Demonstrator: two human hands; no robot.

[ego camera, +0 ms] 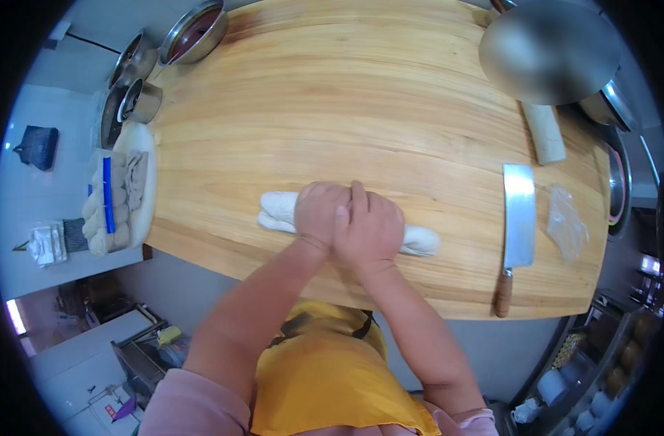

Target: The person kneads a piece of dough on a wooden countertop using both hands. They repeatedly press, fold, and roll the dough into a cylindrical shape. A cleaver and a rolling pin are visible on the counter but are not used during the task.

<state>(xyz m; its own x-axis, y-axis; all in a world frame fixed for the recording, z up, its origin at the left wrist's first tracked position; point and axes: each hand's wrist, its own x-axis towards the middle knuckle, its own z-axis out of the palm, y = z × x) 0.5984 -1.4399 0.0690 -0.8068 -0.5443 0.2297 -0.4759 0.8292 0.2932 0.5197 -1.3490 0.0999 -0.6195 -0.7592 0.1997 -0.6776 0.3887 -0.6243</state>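
Observation:
A log of white dough (421,241) lies near the front edge of the wooden board (332,109). Side by side and touching, my left hand (322,212) and my right hand (373,226) press down on its middle, covering that part. Both ends of the dough show past the hands, the one on the left with a lengthwise fold. To the right rests a cleaver (519,215) with a wooden handle pointing towards me. Beyond it are a crumpled clear plastic bag (566,223) and a pale rolling pin or dough roll (544,133); I cannot tell which.
At the back left stand a metal bowl of dark red contents (194,32), another metal bowl (136,59) and a metal cup (144,102). A white tray (149,180) with rounded pale pieces sits left. Metal bowls (604,109) stand at the right, beside a blurred oval.

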